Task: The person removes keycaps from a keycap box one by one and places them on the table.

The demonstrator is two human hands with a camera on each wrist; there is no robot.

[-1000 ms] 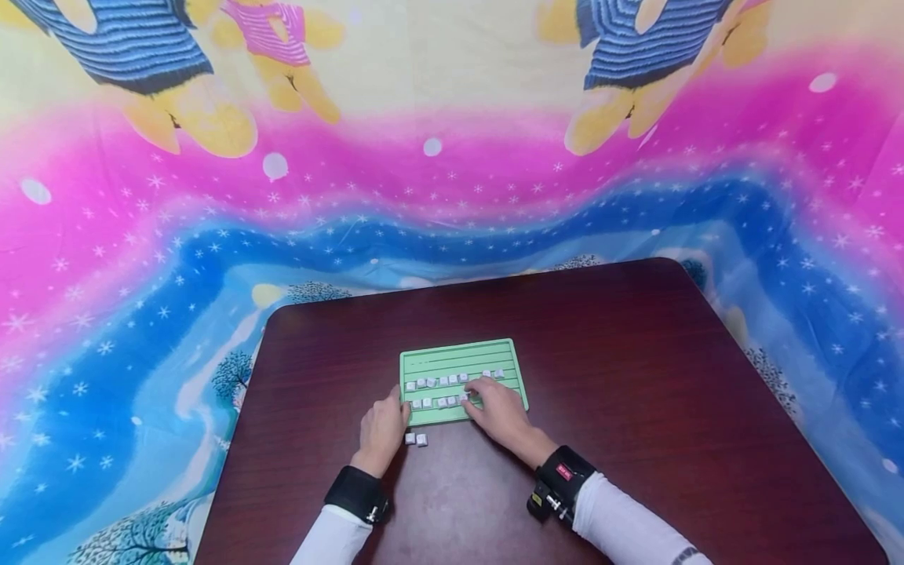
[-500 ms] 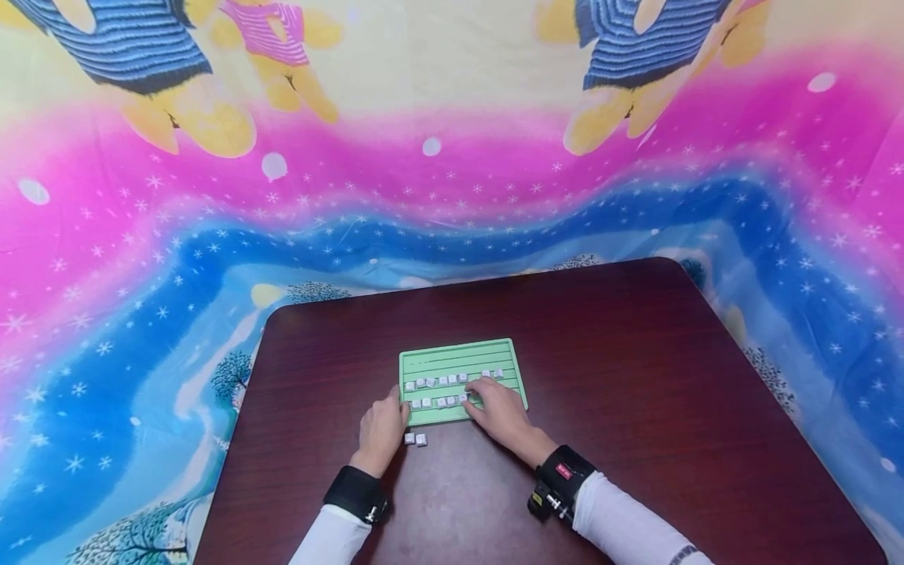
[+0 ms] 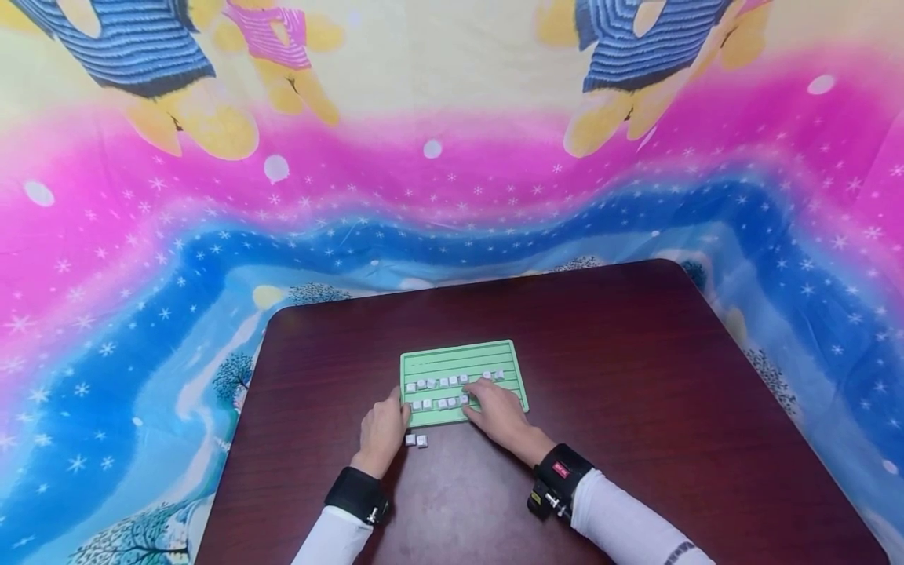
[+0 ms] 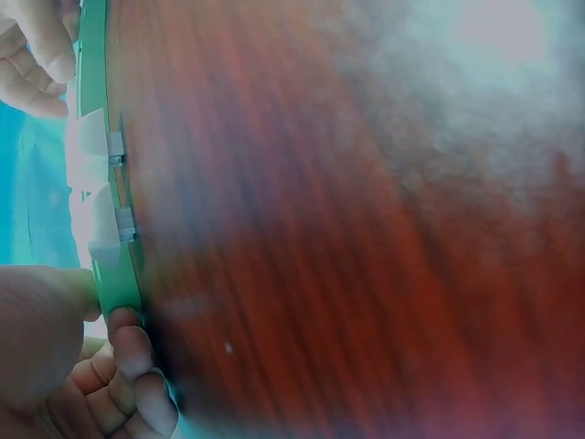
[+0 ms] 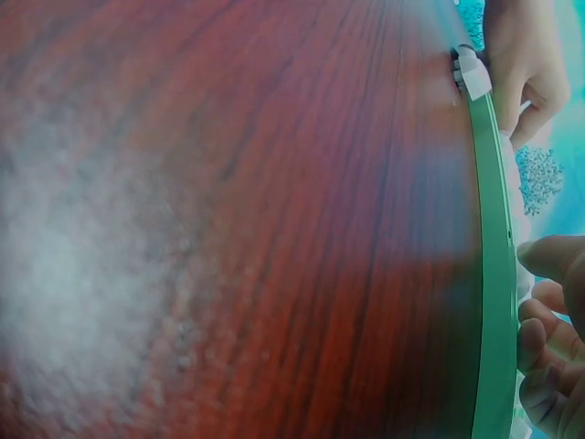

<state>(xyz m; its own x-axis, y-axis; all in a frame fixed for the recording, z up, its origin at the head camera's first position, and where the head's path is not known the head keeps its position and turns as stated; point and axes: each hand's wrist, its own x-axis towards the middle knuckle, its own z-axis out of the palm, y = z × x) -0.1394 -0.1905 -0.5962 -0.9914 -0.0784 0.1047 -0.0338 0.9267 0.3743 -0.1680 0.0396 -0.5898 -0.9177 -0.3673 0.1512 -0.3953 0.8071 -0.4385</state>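
A light green grooved tray [image 3: 459, 357] lies on the table, with two rows of small white keycaps [image 3: 453, 380] standing on it. My left hand [image 3: 382, 428] grips the tray's left edge; in the left wrist view the thumb and curled fingers [image 4: 132, 352] close round the green rim. Over the right part of the lower row, my right hand [image 3: 500, 412] pinches a white keycap [image 3: 464, 399] at the row's end. In the right wrist view its thumb [image 5: 548, 256] touches a white piece behind the tray wall [image 5: 496, 274], which hides most of the keycaps.
Two loose keycaps [image 3: 417, 441] sit on the dark red-brown table [image 3: 600, 353] just in front of the tray's left corner, beside the left hand. A printed cloth [image 3: 452, 180] hangs behind the table. Both wrists wear black straps [image 3: 565, 468].
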